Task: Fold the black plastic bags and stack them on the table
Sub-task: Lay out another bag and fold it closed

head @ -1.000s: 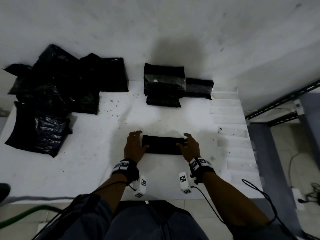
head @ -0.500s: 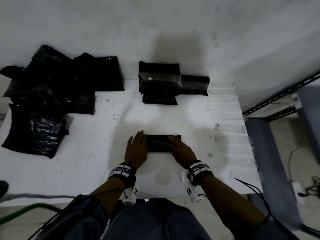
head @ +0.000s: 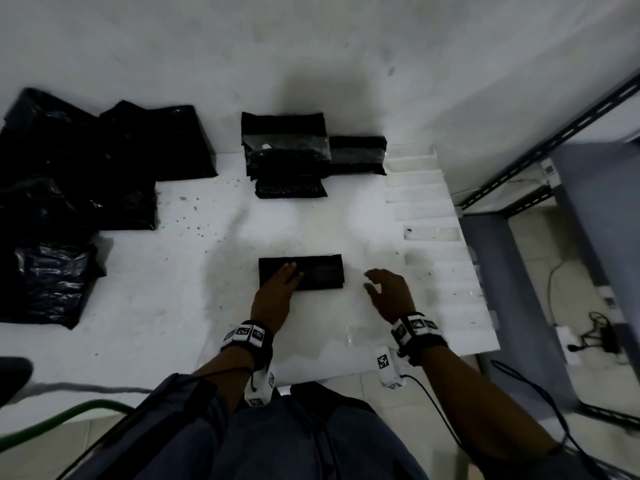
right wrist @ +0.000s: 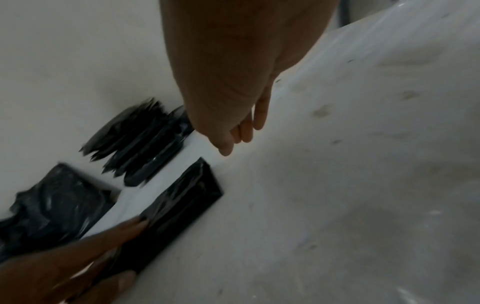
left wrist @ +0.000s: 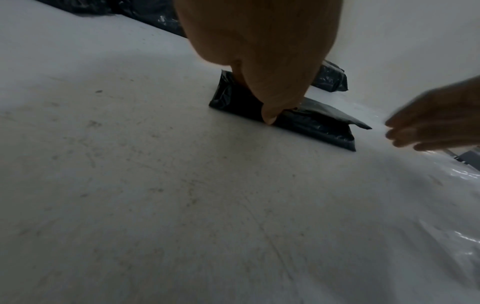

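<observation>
A small folded black plastic bag (head: 320, 273) (left wrist: 314, 123) (right wrist: 182, 203) lies flat on the white table (head: 173, 289). My left hand (head: 282, 284) presses on its left half with straight fingers (left wrist: 270, 115). My right hand (head: 384, 289) hovers just right of the bag, fingers (right wrist: 233, 139) loosely spread, holding nothing. A stack of folded black bags (head: 287, 157) (right wrist: 140, 139) sits at the back of the table by the wall. A heap of unfolded black bags (head: 69, 188) (right wrist: 49, 207) covers the left side.
Clear plastic sleeves (head: 433, 233) lie along the table's right side. A grey metal shelf frame (head: 526, 258) stands right of the table, with cables (head: 602, 337) on the floor. A green hose (head: 62, 420) runs at lower left.
The right hand has lifted off the folded bag and moved right, clear of it. The left hand has slid onto the bag's left half. The bag is now shorter, folded once more.
</observation>
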